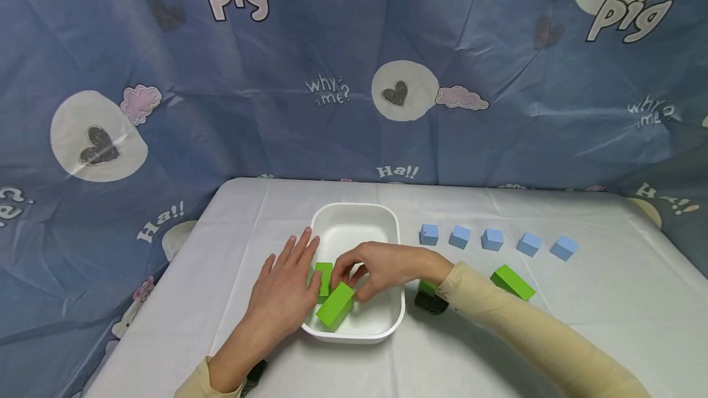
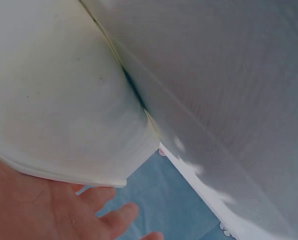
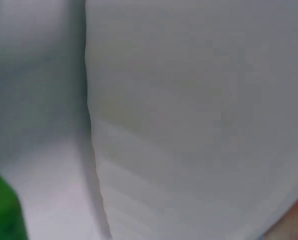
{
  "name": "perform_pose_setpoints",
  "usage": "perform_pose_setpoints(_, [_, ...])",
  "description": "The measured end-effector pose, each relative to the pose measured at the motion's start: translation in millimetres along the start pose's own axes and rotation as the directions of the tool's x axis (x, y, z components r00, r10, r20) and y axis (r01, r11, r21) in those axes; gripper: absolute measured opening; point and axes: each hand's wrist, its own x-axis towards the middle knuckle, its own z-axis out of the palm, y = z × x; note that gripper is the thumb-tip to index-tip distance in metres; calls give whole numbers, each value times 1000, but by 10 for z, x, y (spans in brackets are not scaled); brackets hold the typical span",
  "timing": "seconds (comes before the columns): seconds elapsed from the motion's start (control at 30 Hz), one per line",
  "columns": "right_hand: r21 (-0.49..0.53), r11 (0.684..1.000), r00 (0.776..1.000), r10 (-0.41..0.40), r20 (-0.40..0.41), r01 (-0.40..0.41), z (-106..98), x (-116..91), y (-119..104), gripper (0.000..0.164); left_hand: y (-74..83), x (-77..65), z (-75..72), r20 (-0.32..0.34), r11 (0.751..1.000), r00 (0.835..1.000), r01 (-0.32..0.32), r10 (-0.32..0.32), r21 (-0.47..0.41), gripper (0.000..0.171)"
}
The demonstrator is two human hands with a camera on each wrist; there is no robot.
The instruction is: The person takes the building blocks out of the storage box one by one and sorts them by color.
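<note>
A white rectangular tub (image 1: 359, 335) stands on the table, and two green blocks show inside it. My right hand (image 1: 381, 266) reaches in over the tub's right side and pinches the nearer green block (image 1: 335, 307) at its far end. The other green block (image 1: 324, 272) lies beside it, against the left wall. My left hand (image 1: 284, 293) rests over the tub's left rim, fingers extended. The left wrist view shows the tub's outer wall (image 2: 63, 110) above that hand's fingers (image 2: 121, 217). In the right wrist view the outer wall (image 3: 189, 125) fills most of the picture.
Several light-blue cubes, the leftmost cube (image 1: 428, 234) among them, form a row right of the tub. A loose green block (image 1: 512, 282) lies near my right sleeve (image 1: 531, 330). Another green block (image 1: 427, 288) is partly hidden under the right wrist. A patterned blue cloth (image 1: 332, 134) hangs behind the table.
</note>
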Motion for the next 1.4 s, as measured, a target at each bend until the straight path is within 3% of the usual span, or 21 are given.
perform_pose_setpoints(0.57, [95, 995, 990, -19, -142, 33, -28, -305, -18, 35, 14, 6, -2, 10, 1000, 1000, 17, -17, 12, 57])
perform_pose_setpoints(0.77, [102, 995, 975, 17, -221, 5, -19, -416, -8, 34, 8, 5, -8, 3, 1000, 1000, 9, -9, 6, 57])
perform_pose_setpoints(0.93, [85, 996, 946, 57, -320, -31, -3, -503, -29, 34, 6, 2, -4, -3, 1000, 1000, 5, -5, -3, 57])
perform_pose_setpoints(1.4, [41, 995, 827, 96, -554, -88, 28, -842, -115, 33, 24, 5, -1, 5, 1000, 1000, 12, -12, -18, 58])
